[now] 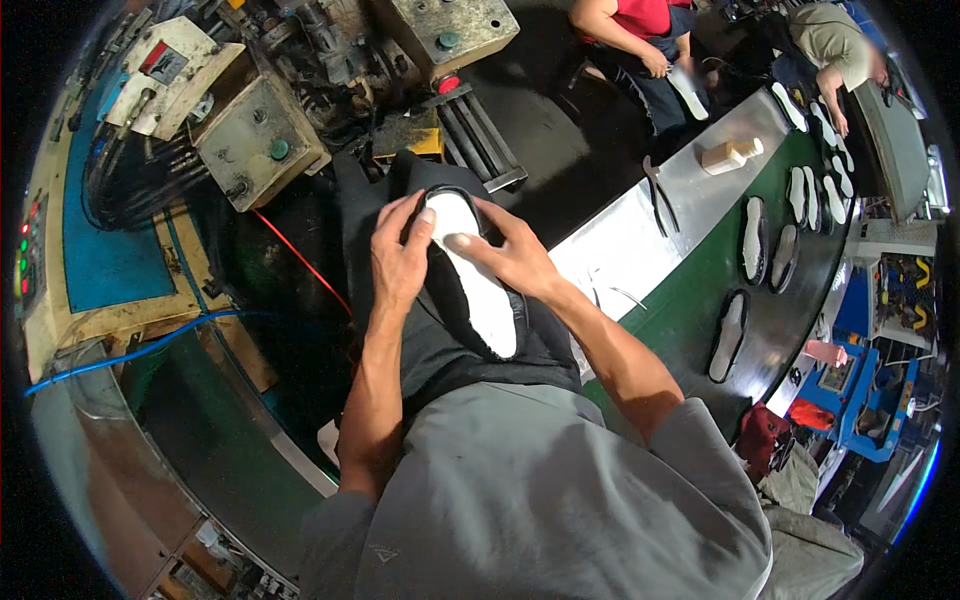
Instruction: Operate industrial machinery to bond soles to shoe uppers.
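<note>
A black shoe upper (447, 297) with a white insole board (482, 292) on its upturned bottom lies over my lap, one end pointing away from me. My left hand (398, 248) grips its far left edge, the thumb on the rim of the white board. From the right, my right hand (512, 254) holds the same end, with the thumb pressed on the white surface and the fingers curled round the far edge. The fingertips under the shoe upper are hidden.
A metal ledge at my right bears pincers (656, 195) and a cream bottle (732, 155). Beyond it, a green conveyor belt (672, 345) carries several shoe uppers (755, 240). Machinery with box-shaped controls (262, 135) stands ahead left. Two people work at the far right.
</note>
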`<state>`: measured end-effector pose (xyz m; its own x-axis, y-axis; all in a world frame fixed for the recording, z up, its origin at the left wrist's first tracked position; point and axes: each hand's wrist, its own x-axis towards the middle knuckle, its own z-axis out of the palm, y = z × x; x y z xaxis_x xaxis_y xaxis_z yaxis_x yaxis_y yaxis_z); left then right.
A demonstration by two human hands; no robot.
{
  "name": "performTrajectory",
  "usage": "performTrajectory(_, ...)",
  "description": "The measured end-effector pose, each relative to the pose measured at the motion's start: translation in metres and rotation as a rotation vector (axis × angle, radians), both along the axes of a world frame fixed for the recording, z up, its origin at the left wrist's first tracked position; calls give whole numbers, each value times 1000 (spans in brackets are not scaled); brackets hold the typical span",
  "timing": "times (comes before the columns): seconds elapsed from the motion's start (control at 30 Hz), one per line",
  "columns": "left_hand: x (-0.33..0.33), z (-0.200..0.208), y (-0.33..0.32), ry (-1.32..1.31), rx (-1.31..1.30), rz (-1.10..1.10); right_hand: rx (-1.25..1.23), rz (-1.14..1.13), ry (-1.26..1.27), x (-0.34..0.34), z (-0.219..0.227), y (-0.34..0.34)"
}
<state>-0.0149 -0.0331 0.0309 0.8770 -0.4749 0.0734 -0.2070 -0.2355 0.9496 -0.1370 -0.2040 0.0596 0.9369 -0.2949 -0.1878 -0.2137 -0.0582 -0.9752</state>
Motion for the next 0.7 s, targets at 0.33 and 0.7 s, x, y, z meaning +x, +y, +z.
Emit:
performTrajectory(0.33,10,-3,-11,0,70,-67,-213,-123,48,4,-4,2)
performTrajectory(0.7,29,9,-2,420,-128,-299,-365,-30,-39,10,-9,20)
